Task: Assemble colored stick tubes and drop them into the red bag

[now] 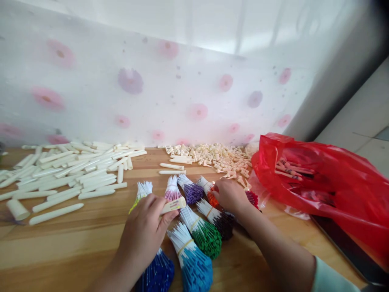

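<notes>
Head view: left hand (144,219) pinches one cream tube (172,205); right hand (230,195), grip unclear, is beside one orange bundle (210,195).

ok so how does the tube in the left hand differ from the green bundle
The tube is a single cream piece; the green bundle is many thin sticks, white with green ends, bound together. The left hand grips the tube, while the bundle lies on the table. Both have pale parts.

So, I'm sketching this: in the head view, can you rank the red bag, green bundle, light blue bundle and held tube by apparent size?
Red bag
Light blue bundle
Green bundle
Held tube, partly covered by the left hand
</notes>
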### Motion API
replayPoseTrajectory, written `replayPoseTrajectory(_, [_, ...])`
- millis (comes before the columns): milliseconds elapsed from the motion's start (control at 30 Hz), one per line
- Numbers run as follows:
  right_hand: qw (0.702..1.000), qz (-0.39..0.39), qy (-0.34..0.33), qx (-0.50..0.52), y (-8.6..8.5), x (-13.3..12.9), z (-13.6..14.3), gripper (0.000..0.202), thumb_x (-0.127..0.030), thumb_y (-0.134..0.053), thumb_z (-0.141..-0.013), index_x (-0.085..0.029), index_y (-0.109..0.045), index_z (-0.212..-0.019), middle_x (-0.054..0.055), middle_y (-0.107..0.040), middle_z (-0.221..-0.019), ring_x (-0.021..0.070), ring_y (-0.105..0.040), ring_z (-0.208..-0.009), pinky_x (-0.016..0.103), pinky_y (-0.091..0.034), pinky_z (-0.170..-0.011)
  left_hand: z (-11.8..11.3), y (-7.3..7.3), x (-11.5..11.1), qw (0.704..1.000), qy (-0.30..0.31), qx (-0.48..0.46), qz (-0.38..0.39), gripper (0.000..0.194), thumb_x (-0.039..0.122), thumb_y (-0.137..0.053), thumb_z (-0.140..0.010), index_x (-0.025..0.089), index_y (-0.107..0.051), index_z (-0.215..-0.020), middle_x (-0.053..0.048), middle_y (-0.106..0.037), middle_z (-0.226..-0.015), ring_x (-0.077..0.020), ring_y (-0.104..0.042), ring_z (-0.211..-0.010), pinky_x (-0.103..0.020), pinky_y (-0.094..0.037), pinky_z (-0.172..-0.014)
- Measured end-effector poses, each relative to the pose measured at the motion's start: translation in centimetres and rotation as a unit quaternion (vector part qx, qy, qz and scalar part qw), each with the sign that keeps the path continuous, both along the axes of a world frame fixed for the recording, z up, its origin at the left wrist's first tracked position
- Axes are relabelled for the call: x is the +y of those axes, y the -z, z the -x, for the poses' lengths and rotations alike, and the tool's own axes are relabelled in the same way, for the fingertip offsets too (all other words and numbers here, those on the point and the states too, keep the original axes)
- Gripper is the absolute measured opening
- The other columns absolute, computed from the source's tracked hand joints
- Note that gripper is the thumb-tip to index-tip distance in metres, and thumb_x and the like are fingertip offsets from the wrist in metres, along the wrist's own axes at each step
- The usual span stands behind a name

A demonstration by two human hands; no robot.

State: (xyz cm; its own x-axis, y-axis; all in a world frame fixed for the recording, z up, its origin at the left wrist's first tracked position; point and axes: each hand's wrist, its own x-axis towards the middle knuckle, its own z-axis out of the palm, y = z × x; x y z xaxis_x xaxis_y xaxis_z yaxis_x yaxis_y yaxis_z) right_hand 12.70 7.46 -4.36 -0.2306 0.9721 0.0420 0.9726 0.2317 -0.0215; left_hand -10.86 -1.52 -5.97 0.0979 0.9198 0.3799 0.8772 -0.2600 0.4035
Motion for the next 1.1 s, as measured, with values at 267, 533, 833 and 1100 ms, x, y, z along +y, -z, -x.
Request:
replayPoseTrajectory(267, [0.998,0.029,0.049,0.004,0.5,0.5,0.6,0.02,-0.022,-0.051,-0.079,-0.014,-0.069,-0.084,0.013,-0.071,-0.088,0.0241,-0.066,-0.08,0.028,-0.039,-0.063,-0.2,-0.1,-0.1,1.0,-0.004,0.022,-0.011,0.032,0.044,-0.038,-0.091,0.019,-0.056,-0.081,-0.004,-0.051,-0.08,-0.0236,-0.052,-0.079,-0.035,-0.04,-0.069])
replayPoseTrajectory(533, [0.995,-0.009,0.062,0.074,-0.2,-1.5,-1.5,0.014,-0.015,-0.05,-0.075,-0.015,-0.063,-0.069,0.007,-0.068,-0.071,0.0171,-0.061,-0.068,0.024,-0.031,-0.055,-0.3,-0.4,-0.2,1.0,0.007,0.011,-0.026,0.03,0.042,-0.041,-0.091,0.018,-0.057,-0.084,-0.005,-0.054,-0.081,-0.0241,-0.053,-0.081,-0.035,-0.042,-0.072])
replayPoseTrajectory(833, [0.951,0.045,-0.068,0.299,-2.5,-8.6,-2.4,0.015,-0.024,-0.05,-0.082,-0.018,-0.057,-0.07,-0.002,-0.06,-0.059,0.0107,-0.053,-0.054,0.02,-0.035,-0.05,-0.8,-0.3,-0.8,0.98,0.041,-0.188,-0.047,0.018,0.035,-0.053,-0.086,0.018,-0.058,-0.08,-0.002,-0.058,-0.075,-0.0184,-0.057,-0.071,-0.028,-0.044,-0.065])
replayPoseTrajectory(1100, [0.895,0.066,-0.221,0.381,-2.5,-7.4,3.6,0.007,-0.012,-0.057,-0.072,-0.017,-0.06,-0.069,-0.005,-0.052,-0.055,0.0071,-0.044,-0.051,0.017,-0.031,-0.046,-1.0,-1.6,-1.5,0.962,0.179,-0.206,-0.008,0.023,0.002,-0.056,-0.072,0.02,-0.069,-0.075,0.0,-0.065,-0.078,-0.0139,-0.06,-0.074,-0.023,-0.043,-0.067])
